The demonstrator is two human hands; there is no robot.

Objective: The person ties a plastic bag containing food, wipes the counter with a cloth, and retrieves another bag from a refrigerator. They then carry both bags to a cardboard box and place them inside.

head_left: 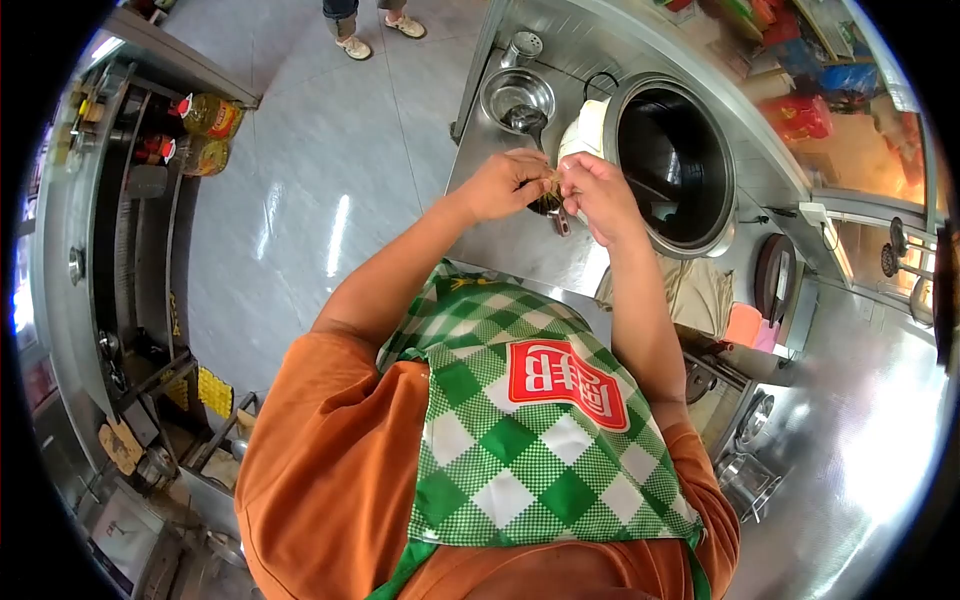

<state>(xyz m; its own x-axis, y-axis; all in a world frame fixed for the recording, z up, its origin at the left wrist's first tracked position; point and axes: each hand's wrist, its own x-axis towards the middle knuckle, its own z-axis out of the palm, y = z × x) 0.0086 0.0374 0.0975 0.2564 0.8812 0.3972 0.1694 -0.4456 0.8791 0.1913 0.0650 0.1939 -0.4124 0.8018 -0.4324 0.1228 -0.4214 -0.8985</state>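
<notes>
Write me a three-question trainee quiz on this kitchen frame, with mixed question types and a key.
1. True or false: the left hand and the right hand are far apart, one at each side of the body.
2. Multiple choice: what stands just beyond the hands on the steel counter? A) a big round black wok B) a cutting board C) a stack of plates
3. Fill in: the apron is checked white and ____.

Key: 1 false, the fingertips meet and pinch something small between them, too small to identify. 2 A. 3 green.
</notes>
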